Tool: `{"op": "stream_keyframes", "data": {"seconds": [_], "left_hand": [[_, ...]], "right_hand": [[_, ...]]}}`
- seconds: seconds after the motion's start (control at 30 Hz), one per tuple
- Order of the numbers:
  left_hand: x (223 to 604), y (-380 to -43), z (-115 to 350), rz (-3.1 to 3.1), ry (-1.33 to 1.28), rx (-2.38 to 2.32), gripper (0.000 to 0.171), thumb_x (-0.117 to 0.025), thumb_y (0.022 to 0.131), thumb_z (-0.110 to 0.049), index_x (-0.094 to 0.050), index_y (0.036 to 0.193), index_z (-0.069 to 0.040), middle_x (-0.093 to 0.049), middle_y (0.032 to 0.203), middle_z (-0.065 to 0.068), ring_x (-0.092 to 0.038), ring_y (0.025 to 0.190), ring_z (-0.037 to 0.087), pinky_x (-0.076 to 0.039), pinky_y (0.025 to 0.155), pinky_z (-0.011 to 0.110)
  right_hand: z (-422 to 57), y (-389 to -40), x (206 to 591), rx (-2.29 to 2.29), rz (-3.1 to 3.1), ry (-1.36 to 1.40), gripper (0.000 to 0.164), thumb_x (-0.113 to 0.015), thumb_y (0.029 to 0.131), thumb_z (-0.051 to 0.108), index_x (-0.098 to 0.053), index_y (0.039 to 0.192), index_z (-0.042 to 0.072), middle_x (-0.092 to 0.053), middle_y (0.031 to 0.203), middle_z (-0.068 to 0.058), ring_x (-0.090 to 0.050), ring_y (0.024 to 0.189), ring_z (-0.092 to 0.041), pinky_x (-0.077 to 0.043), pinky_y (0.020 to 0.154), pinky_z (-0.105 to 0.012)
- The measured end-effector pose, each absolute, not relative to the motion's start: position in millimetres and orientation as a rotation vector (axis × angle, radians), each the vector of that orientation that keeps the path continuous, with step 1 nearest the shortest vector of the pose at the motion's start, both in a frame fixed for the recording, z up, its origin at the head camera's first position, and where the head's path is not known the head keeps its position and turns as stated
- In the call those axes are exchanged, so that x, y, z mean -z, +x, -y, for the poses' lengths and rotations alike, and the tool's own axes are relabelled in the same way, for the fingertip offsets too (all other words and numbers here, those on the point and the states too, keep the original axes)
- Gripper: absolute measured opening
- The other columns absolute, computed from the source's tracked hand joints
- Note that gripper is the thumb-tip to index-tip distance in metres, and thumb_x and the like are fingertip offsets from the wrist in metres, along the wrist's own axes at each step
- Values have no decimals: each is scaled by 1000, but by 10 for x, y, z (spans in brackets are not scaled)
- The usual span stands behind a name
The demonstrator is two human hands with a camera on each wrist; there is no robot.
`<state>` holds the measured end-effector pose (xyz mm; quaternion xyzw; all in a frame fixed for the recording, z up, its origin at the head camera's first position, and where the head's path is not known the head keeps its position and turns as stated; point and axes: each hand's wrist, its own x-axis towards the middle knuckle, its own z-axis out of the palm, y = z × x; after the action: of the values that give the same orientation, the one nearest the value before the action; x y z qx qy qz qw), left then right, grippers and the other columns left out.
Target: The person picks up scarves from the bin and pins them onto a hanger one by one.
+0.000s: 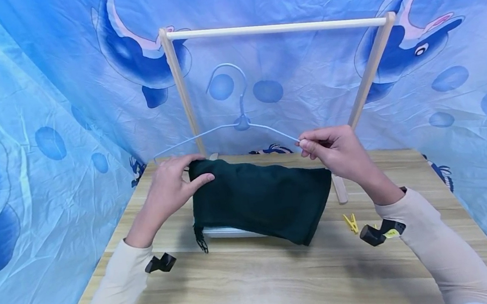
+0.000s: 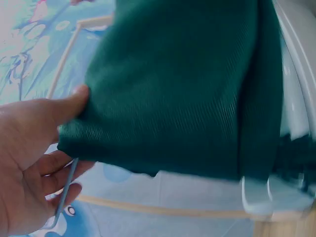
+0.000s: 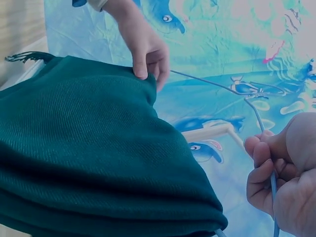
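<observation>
A dark green fringed scarf (image 1: 258, 198) hangs folded over the lower part of a pale blue wire hanger (image 1: 242, 123), whose hook points up. At the scarf's upper left corner, my left hand (image 1: 170, 183) pinches the cloth between thumb and fingers. The left wrist view shows the hanger's wire (image 2: 66, 187) passing by those fingers. My right hand (image 1: 338, 153) grips the hanger's right shoulder; curled fingers around the wire appear in the right wrist view (image 3: 284, 173). Cloth hides most of the hanger's lower bar.
Behind the hanger stands a rack (image 1: 276, 28) with a white bar and wooden legs. Beneath the scarf, a white object (image 1: 230, 232) shows partly on the wooden table (image 1: 250, 291). A yellow clothespin (image 1: 351, 223) lies near the right wrist. Blue dolphin-print cloth (image 1: 8, 148) surrounds the table.
</observation>
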<state>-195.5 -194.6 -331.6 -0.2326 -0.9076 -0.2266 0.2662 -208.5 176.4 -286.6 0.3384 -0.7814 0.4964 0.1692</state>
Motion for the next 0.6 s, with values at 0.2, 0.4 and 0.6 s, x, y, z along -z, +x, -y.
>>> {"op": "stream_keyframes", "data": {"seconds": [0.2,0.4,0.6], "left_hand": [[3302,-1909,1878,2323,-677,865,38,-81,89,-16,-70,124,-10,-71,117,8,-66,98,23,-52,77,37],[3296,-1933,1833,2237,-847,927,27,-73,92,-1,-68,119,-5,-63,111,10,-55,96,19,-42,77,30],[3303,-1948,1831,2262,-916,965,22,-64,98,1,-64,120,-3,-59,114,12,-53,103,23,-43,90,36]], "right_hand": [[-1761,-2105,2887,-1385,2246,951,14,-63,97,-7,-77,102,-8,-73,81,-17,-64,66,-11,-55,62,-19],[-1732,-2113,2913,-1401,2237,975,13,-65,96,-7,-77,99,-7,-72,79,-15,-64,65,-13,-54,61,-19],[-1726,-2120,2953,-1382,2231,976,13,-65,96,-7,-78,100,-5,-73,79,-13,-64,64,-17,-53,60,-20]]}}
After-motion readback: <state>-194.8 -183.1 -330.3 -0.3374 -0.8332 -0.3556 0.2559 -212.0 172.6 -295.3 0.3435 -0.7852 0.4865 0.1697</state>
